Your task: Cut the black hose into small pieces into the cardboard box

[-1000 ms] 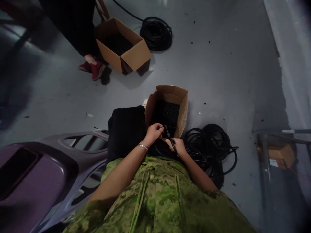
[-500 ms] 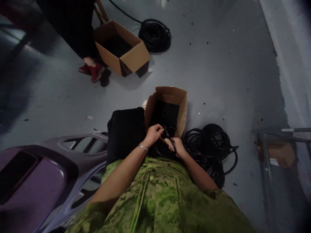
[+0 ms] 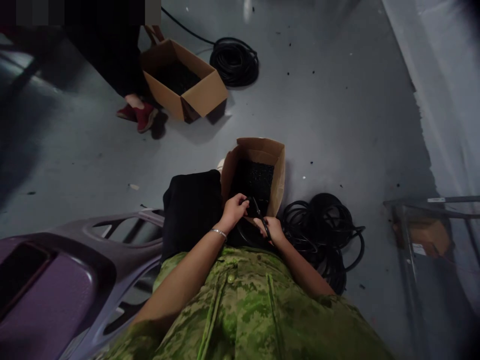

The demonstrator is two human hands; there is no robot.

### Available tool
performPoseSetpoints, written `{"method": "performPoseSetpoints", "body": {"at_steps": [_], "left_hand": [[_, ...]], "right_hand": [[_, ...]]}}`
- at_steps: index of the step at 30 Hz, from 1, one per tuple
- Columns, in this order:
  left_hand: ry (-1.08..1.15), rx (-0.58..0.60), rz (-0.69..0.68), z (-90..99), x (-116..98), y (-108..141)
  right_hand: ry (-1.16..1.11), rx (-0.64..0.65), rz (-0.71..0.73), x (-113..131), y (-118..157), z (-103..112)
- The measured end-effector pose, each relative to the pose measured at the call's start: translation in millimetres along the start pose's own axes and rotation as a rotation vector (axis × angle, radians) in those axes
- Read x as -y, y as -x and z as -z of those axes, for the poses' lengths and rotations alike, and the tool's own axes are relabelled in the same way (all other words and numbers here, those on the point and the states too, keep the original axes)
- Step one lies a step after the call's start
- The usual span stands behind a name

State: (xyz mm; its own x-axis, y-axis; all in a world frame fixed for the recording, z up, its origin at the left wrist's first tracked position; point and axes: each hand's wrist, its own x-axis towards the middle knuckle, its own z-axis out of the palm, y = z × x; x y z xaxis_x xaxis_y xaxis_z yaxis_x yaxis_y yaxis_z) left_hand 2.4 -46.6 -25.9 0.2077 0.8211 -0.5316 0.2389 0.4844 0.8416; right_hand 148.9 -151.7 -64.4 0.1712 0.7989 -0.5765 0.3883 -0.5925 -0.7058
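In my right hand [image 3: 273, 229] is a pair of black-handled scissors [image 3: 267, 228], the fingers closed around the handles and the blades pointing up and left. My left hand [image 3: 234, 210], with a silver bracelet at the wrist, pinches a black tube close to the blades; its end is hard to make out. A length of this tube [image 3: 243, 234] curves down towards my lap. Just beyond both hands stands an open cardboard box [image 3: 278, 182], which holds many small black pieces [image 3: 257, 175].
Tangled black tubing [image 3: 330, 220] lies on the floor at right. Farther off are another open box [image 3: 206, 92], coiled tubing [image 3: 234, 62] and a person's red shoes [image 3: 144, 117]. A purple chair [image 3: 71, 280] with a phone [image 3: 24, 270] stands at left, a metal frame [image 3: 431, 201] at right.
The view has shifted slightly, so most things sit a little lower and further left. Both hands keep their grips, and the scissors are still close to the left fingers.
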Motion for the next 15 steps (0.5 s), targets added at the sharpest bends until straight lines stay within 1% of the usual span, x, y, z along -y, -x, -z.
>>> {"method": "performPoseSetpoints", "body": {"at_steps": [2,3,6,8,10,13,15], "left_hand": [[0.112,0.048,0.023,0.9,-2.2,3.2],[0.163,0.069,0.03,1.5,-3.4,4.9],[0.256,0.084,0.02,3.7,-6.4,9.7],[0.271,0.074,-0.009,4.8,-8.0,12.5],[0.268,0.07,-0.042,5.3,-9.1,15.1],[0.263,0.068,-0.085,5.5,-9.8,18.3],[0.259,0.068,-0.105,5.5,-9.7,19.6]], "right_hand": [[-0.071,-0.009,-0.031,0.3,0.4,3.4],[-0.111,-0.001,-0.02,1.0,1.1,6.4],[-0.177,0.063,0.086,5.3,4.8,19.1],[-0.13,0.091,0.156,10.2,7.1,27.7],[-0.031,0.086,0.207,16.2,8.3,33.6],[0.074,0.071,0.256,25.7,8.4,36.0],[0.055,0.089,0.266,31.3,8.5,35.0]]}}
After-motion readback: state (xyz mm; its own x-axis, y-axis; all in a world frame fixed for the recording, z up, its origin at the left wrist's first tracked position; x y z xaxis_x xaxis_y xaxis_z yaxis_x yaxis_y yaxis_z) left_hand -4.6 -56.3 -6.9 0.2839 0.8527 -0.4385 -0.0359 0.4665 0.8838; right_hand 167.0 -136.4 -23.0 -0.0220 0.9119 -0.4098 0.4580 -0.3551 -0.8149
